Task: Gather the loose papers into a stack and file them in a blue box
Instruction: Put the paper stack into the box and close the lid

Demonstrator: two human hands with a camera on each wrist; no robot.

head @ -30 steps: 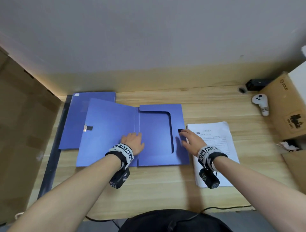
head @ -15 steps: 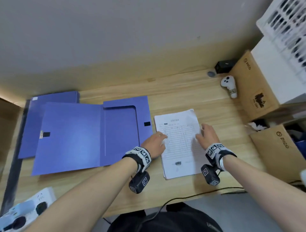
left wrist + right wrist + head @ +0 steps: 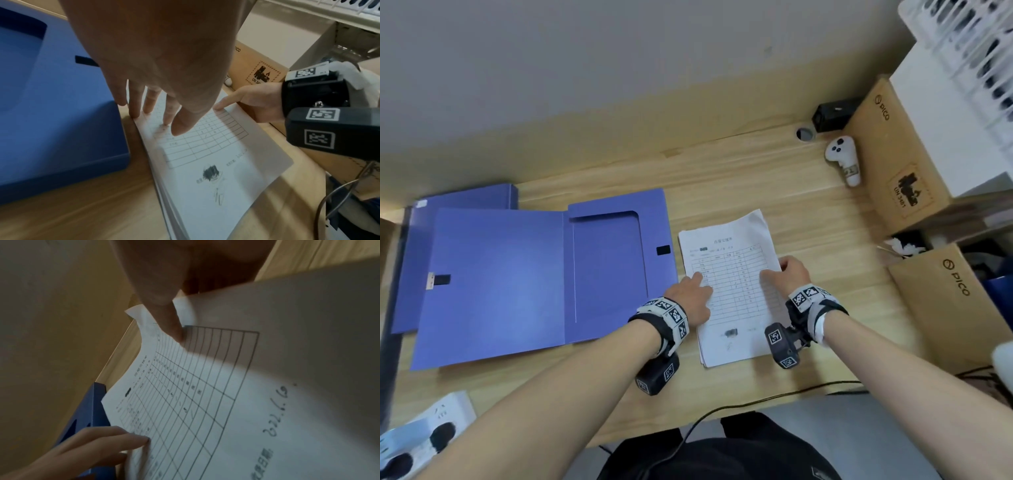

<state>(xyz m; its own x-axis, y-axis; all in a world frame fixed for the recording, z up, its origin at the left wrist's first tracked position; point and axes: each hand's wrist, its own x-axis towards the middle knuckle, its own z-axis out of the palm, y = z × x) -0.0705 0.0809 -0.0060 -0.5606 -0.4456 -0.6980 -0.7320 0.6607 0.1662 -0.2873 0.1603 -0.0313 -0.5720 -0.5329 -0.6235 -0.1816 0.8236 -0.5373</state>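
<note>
A stack of white printed papers lies on the wooden desk, just right of the open blue file box, whose lid is folded flat to the left. My left hand rests with straight fingers on the stack's left edge. My right hand pinches the stack's right edge, thumb on top and the other fingers hidden beneath. In the right wrist view that edge of the papers curls up off the desk. The left fingertips touch the sheet beside the box's wall.
A second, closed blue box lies behind the open one. Cardboard boxes stand close on the right, with a white controller and a black device at the back. A power strip and a cable sit by the front edge.
Both hands left the open blue box and moved right onto the papers. The right hand now pinches the right edge, and the left hand has slid to the left edge.
</note>
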